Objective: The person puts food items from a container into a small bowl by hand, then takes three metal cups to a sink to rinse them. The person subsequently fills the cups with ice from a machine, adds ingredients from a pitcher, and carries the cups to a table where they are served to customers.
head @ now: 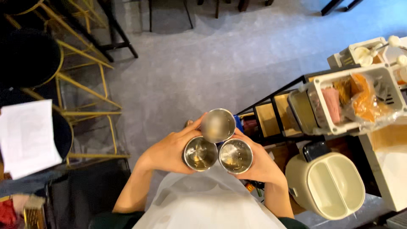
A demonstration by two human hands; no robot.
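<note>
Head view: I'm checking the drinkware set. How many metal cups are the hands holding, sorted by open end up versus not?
Metal cups with the open end up: 2
Metal cup on top showing a closed end: 1
Total: 3, held between the left hand and the right hand.

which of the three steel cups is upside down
The top cup, perched on the two cups below: it shows its closed base, while they show open insides.

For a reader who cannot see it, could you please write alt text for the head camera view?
Seen from above, a person's left hand and right hand clasp three steel cups together over a grey floor. A cream lidded bin and a shelf rack stand to the right, yellow-framed stools to the left.
</note>
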